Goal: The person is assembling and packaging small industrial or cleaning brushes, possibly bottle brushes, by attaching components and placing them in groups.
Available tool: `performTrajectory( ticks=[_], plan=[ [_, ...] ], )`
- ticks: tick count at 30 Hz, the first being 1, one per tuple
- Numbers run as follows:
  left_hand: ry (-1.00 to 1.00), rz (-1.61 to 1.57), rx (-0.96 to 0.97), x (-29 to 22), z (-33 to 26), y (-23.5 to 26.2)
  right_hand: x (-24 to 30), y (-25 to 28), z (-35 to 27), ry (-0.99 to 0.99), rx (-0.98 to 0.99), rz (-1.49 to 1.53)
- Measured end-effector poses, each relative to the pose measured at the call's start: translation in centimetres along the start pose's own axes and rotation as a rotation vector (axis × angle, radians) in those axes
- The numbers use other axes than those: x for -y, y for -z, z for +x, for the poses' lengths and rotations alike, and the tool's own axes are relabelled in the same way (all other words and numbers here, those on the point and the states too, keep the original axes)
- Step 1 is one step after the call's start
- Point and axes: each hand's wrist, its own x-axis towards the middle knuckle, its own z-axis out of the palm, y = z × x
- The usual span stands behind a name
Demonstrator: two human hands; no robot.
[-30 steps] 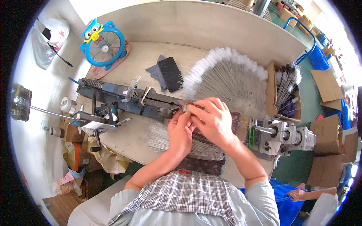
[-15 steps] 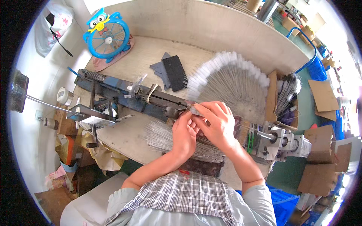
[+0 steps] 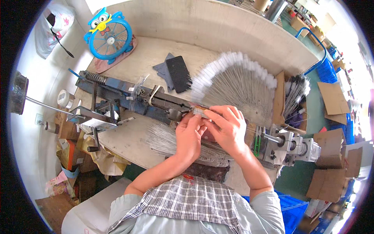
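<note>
Two hands pinching one small strip (image 3: 199, 112) together, left hand (image 3: 189, 134) from below, right hand (image 3: 227, 128) from the side, fingertips closed on it. Held right at the end of a blue metal machine (image 3: 128, 97) lying on a table (image 3: 156, 58). Just under the grip, a loose bunch of thin wires (image 3: 163, 138). Above and right of the grip, a big fan of white-tipped sticks (image 3: 237, 84). Farther up left, a dark flat phone (image 3: 178, 73) and a blue owl fan (image 3: 109, 37).

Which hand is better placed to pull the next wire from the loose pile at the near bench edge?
Left, probably. The left hand lies directly over the loose wire pile. The right hand sits farther right, fingertips at the blue machine.
</note>
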Motion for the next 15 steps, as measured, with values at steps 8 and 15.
performTrajectory(
  ticks=[8,15],
  plan=[
    [-0.011,0.026,0.005,0.30,0.14,0.18,-0.57,0.00,-0.40,-0.002,0.013,-0.009],
    [-0.022,0.026,0.011,-0.11,0.04,0.37,-0.34,-0.37,-0.20,0.041,-0.008,-0.005]
  ],
)
